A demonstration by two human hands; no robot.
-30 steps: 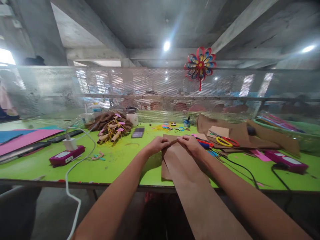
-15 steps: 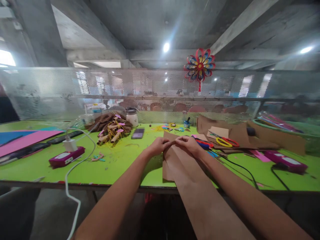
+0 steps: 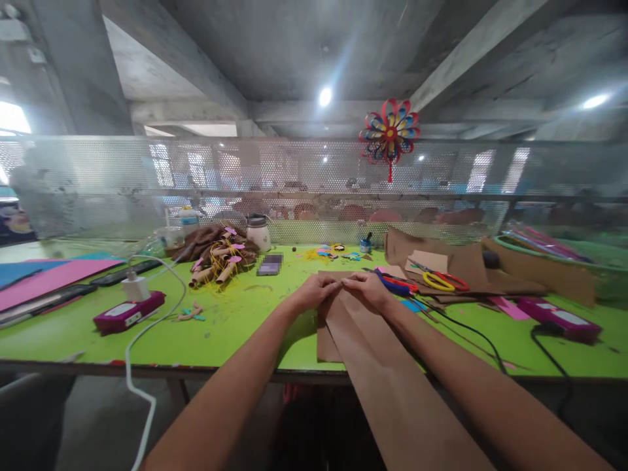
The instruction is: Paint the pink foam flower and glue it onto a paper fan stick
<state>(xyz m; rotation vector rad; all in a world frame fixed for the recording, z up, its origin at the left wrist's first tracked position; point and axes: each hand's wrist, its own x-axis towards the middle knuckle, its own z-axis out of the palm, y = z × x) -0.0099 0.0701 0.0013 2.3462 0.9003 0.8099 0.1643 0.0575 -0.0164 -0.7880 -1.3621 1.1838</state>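
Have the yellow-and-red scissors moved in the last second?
No. The scissors lie as before relative to the purple power strip on the right; only the whole view shifted slightly.

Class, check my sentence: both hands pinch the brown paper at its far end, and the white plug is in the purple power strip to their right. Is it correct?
Not quite: the head view shows the white plug in the purple power strip to their left. Both hands do pinch the brown paper at its far end.
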